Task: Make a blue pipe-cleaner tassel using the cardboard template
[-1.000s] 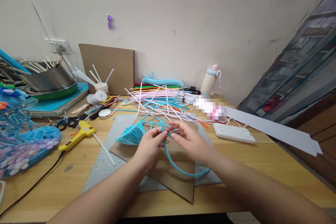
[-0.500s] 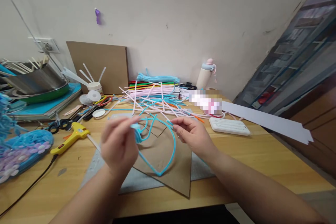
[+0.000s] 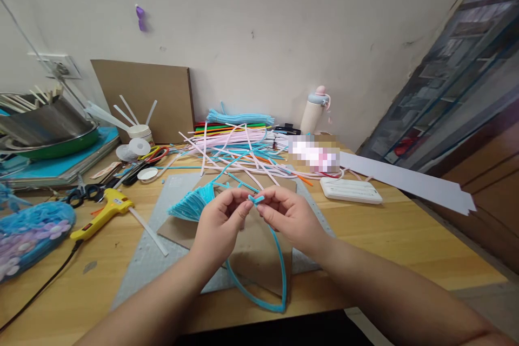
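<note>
Both hands meet over the cardboard sheet, which lies on a grey mat. My left hand pinches a blue pipe cleaner near its ends, thumb against fingers. Facing it, my right hand pinches the same pipe cleaner, and short tips cross between the two thumbs. The pipe cleaner hangs below as a bent loop toward the table's front edge. Left of my left hand is a fanned bundle of blue pipe cleaners, its right end partly hidden behind the hand.
A yellow glue gun with its cord lies left, near scissors and a blue flowered piece. Loose pipe cleaners are heaped at the back. Farther right are a bottle, a white box and white strips.
My left hand has come right and my right hand slightly left, so they now meet. The loop's bottom has swung right and nearer. The blue bundle now shows left of my left hand.
</note>
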`<state>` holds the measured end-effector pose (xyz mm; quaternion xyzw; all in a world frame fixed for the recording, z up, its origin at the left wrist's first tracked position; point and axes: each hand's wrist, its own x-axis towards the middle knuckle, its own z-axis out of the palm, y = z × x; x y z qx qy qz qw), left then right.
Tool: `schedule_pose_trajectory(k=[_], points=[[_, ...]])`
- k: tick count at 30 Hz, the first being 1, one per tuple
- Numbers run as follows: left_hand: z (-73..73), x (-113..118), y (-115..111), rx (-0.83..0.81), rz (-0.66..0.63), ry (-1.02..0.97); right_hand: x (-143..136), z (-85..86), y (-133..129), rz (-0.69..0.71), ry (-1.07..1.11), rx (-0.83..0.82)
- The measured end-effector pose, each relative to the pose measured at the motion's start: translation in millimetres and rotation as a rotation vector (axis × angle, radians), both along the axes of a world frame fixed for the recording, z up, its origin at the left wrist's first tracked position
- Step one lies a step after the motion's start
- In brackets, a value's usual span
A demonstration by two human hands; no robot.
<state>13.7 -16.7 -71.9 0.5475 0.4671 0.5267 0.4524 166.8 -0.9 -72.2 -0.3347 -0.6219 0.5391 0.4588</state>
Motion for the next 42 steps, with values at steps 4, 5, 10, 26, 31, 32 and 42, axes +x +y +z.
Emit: schedule_pose_trajectory(k=[4,5,10,26,31,32,42], points=[[-0.8,4.5,-2.0,-0.021,-0.003,-0.018,-2.5,-4.2,-1.1,0.016,0.017,-0.042],[-1.5,5.2,-2.3,-0.021,-0.003,-0.013,-2.8,-5.7,-1.1,0.021,0.030,-0.057],[-5.4,5.3,-1.9,0.016,-0.037,-0.035,-2.3,-9.1,0.3,0.037,0.072,-0.108],[-6.7,1.8,4.1,-0.092,-0.083,-0.167,-2.5,-12.1,6.5,0.047,0.156,-0.185],[-12.1,0.4,4.1,0.015,-0.051,-0.043,-3.0,-9.6,5.7,0.055,0.149,-0.219],[-13.6,0.0,4.2,0.066,-0.041,0.004,-2.7,-8.8,5.2,0.059,0.144,-0.222],[-19.6,-9.4,3.6,0.918,-0.004,0.799,1.4,-3.3,5.9,0.195,0.277,-0.510]])
